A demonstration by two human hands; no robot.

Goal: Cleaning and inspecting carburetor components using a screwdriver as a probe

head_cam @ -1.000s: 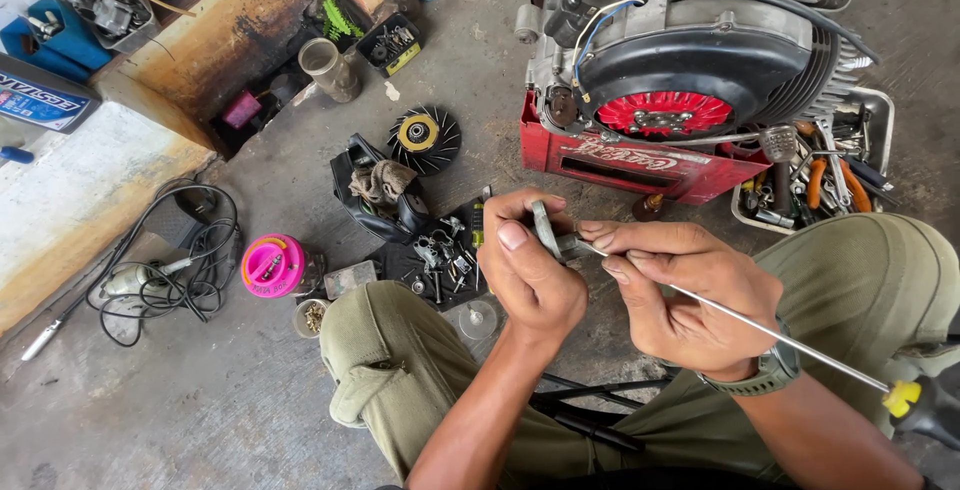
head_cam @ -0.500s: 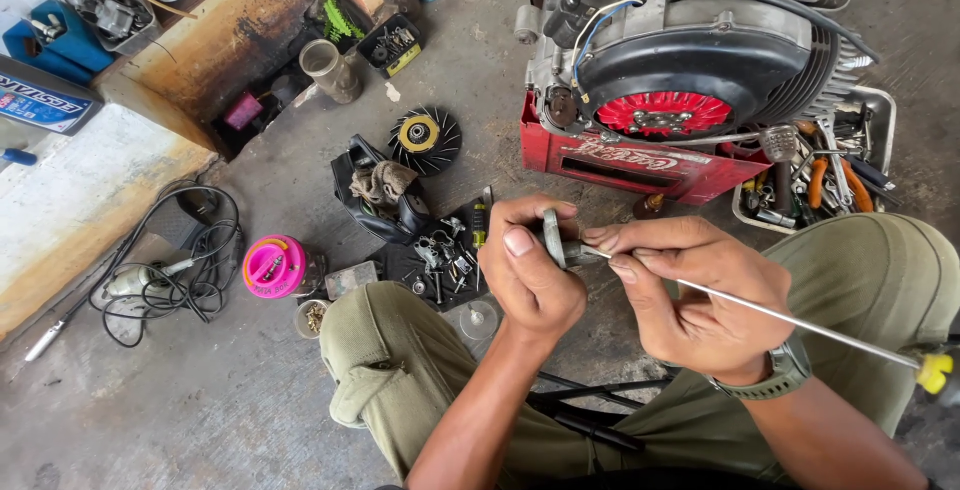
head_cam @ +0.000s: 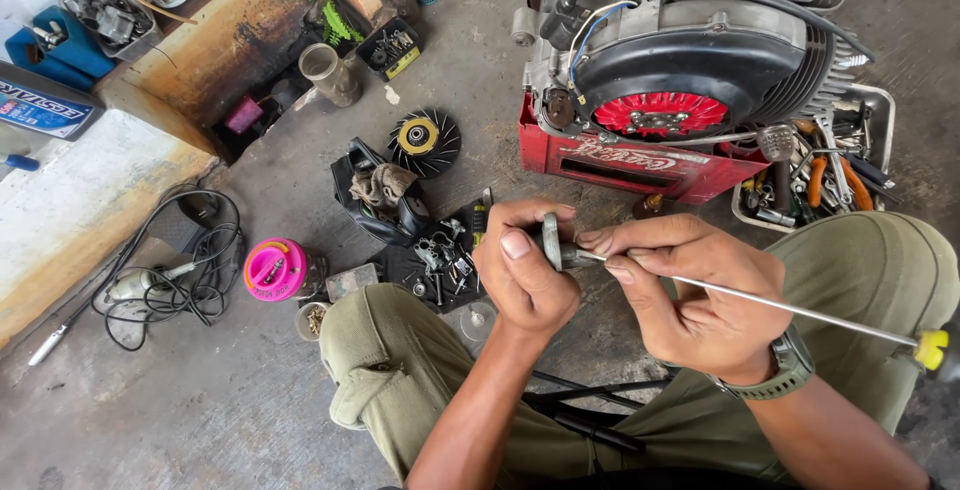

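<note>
Now holding small metal part (head_cam: 552, 242) at frame centre, left hand (head_cam: 525, 275) clamped tight around it. Am pinching long screwdriver (head_cam: 760, 300) shaft near tip with right hand (head_cam: 690, 295). Judging: keeping tip square, pressing steadily, avoiding slip toward left thumb.

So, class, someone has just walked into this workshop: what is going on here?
A person sits on the concrete floor with a small engine on a red crate in front of them. The left hand holds a small round metal part, while the right hand guides the tip of a long screwdriver against it. Small parts lie on a black tray, and hand tools fill a metal tray beside the engine.
</note>
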